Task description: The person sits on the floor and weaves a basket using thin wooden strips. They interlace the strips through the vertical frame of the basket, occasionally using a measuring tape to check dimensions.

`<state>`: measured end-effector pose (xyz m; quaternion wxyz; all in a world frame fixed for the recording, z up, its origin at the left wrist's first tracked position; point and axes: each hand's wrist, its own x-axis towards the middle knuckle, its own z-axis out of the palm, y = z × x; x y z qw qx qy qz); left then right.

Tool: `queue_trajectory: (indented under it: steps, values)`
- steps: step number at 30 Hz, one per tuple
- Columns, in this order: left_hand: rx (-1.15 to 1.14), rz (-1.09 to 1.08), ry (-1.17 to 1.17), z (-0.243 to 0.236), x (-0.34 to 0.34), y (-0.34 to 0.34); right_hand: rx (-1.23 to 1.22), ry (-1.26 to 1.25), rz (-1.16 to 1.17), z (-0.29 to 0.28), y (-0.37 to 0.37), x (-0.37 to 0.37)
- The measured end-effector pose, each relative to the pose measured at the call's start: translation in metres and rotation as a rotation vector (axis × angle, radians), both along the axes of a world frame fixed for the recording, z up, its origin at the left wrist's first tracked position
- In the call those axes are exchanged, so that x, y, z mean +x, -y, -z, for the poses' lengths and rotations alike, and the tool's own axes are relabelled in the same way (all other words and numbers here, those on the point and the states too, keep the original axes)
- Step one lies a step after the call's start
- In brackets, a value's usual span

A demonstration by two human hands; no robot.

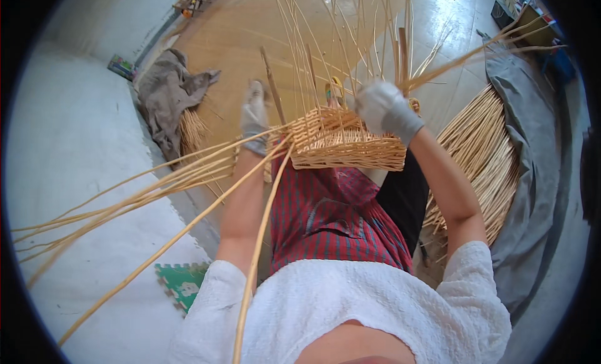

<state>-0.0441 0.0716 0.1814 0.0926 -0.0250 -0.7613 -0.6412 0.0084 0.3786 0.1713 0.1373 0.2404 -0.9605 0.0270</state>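
The shirt point(350, 295) lies nearest, the basket point(350, 156) at the apron's point(307, 207) far edge, left hand point(253, 113) beside it, right hand point(380, 107) at its far right, and blur means I cannot tell either's fingers' grip.

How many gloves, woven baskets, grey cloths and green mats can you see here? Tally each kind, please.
White fabric gloves: 2
Pale, partly woven wicker basket: 1
Crumpled grey cloths: 2
Green jigsaw-edged mat: 1
Total: 6
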Motion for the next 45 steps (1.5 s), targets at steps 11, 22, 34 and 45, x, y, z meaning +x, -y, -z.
queue_trajectory:
  steps: [11, 22, 34, 45]
  values:
    - [0.567, 0.282, 0.331, 0.046, 0.003, -0.027, -0.877, 0.174, 0.297, 0.083, 0.013, 0.159]
    - [0.627, 0.178, -0.012, -0.002, -0.047, -0.012, -0.566, 0.209, 0.274, -0.094, -0.084, 0.065]
    - [0.433, 0.599, -0.057, -0.017, -0.097, 0.016, -0.431, 0.223, 0.293, -0.120, -0.116, 0.005]
    - [0.196, 0.174, -0.085, -0.027, -0.096, 0.006, -0.616, 0.264, 0.302, -0.107, -0.153, 0.002]
